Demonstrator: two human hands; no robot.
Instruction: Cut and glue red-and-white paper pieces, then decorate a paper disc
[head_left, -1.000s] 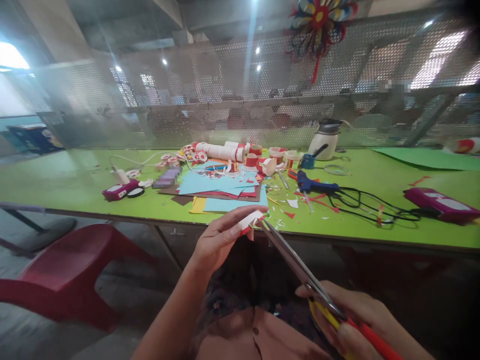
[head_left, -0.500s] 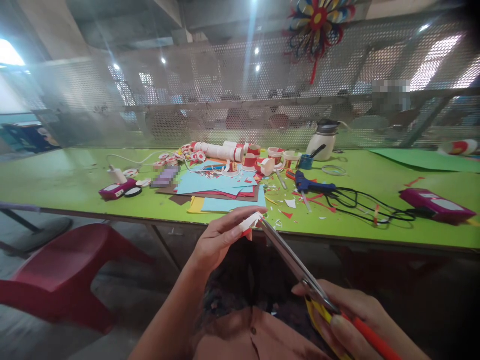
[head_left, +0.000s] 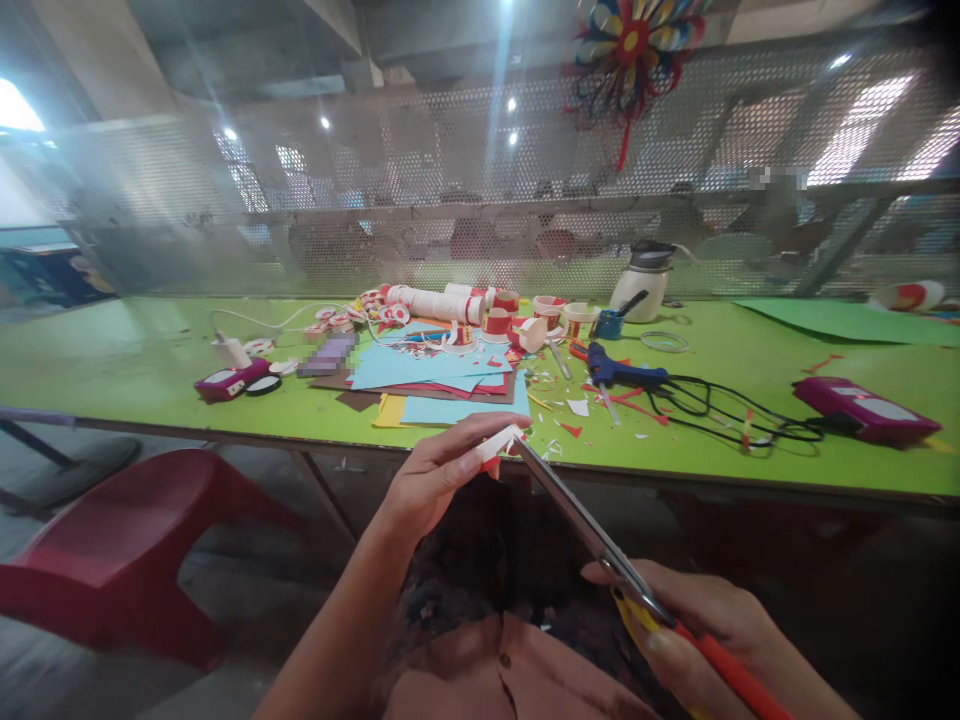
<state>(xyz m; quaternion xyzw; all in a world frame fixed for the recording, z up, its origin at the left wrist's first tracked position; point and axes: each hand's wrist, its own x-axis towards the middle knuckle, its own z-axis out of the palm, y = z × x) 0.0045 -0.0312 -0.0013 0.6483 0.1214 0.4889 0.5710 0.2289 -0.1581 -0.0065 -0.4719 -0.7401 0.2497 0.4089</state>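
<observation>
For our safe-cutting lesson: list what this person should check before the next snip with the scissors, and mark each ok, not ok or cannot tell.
1. Left hand pinches the paper piece firmly: ok.
2. Right hand grips the scissors by the handles: ok.
3. Blade tips meet the paper: ok.
4. Left fingertips away from the blades: not ok, they lie right beside the tips.
5. Blades open for a cut: cannot tell.
6. Glue gun and its cord out of the way on the table: ok.

The scissors' handles (head_left: 712,660) run off the bottom edge, fingers hidden.
</observation>
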